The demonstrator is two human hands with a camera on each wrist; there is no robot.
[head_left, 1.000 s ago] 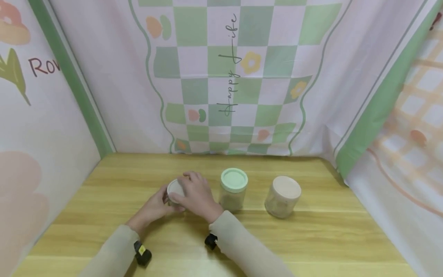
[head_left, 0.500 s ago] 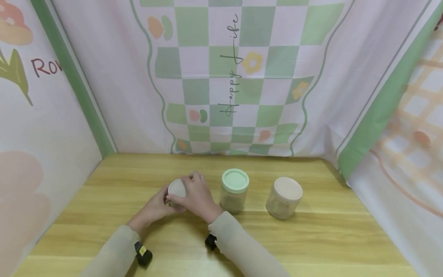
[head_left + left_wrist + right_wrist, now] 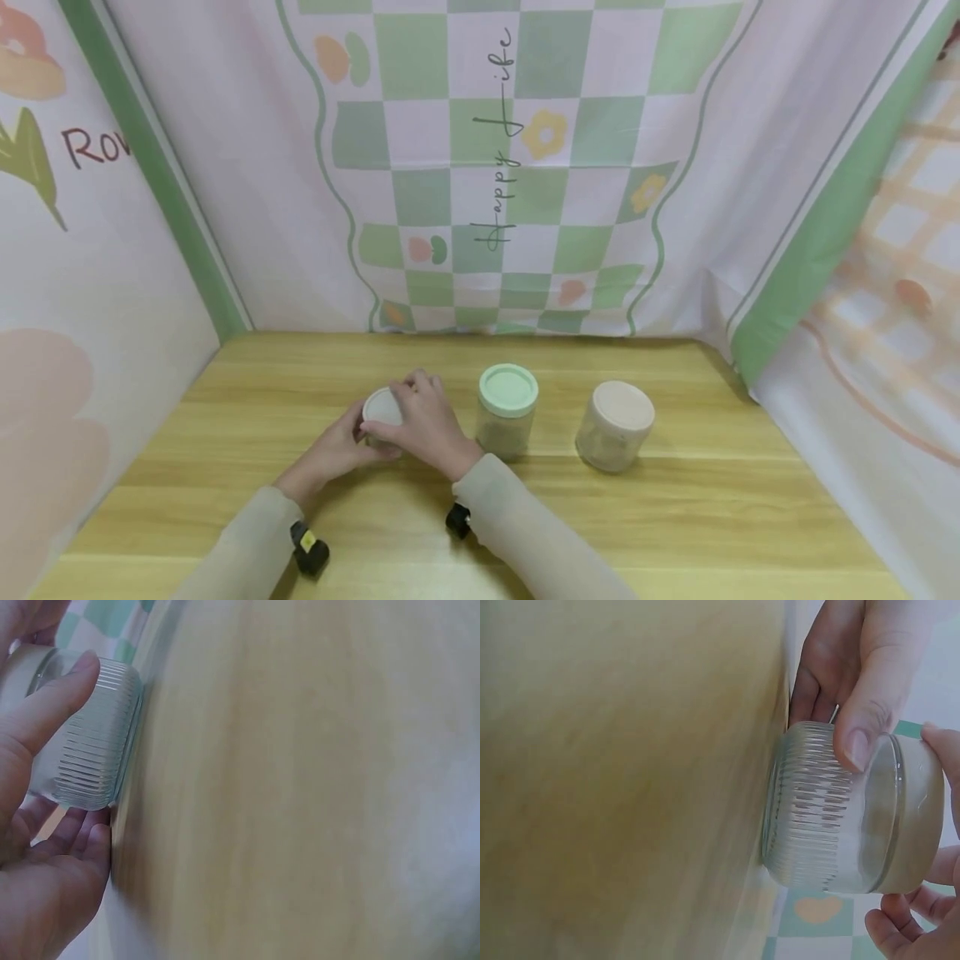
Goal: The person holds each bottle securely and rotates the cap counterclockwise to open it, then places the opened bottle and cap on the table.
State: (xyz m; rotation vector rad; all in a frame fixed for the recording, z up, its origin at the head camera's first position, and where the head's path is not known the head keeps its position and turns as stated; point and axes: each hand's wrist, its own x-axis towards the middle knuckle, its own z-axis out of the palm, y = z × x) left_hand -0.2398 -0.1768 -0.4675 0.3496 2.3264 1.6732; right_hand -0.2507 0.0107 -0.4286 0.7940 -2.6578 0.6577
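A small ribbed clear glass jar (image 3: 806,810) stands upright on the table, with a whitish lid (image 3: 381,407) on top. My left hand (image 3: 335,454) holds the jar's glass body; its thumb lies along the ribbed side in the left wrist view. From above, my right hand (image 3: 431,427) grips the lid by its rim, thumb on the near side and fingers on the far side. Part of the lid is hidden under that hand. In the right wrist view, the right fingertips (image 3: 889,930) touch the lid's edge.
To the right of my hands stands a taller clear jar with a mint-green lid (image 3: 508,390). Farther right is a wide clear jar with a pale pink lid (image 3: 622,407). The wooden table (image 3: 675,517) ends at a checkered curtain (image 3: 480,275) behind.
My right fingers and thumb have shifted slightly around the lid's rim since a second ago, and more of the lid shows. The left hand and the jars stay in place.
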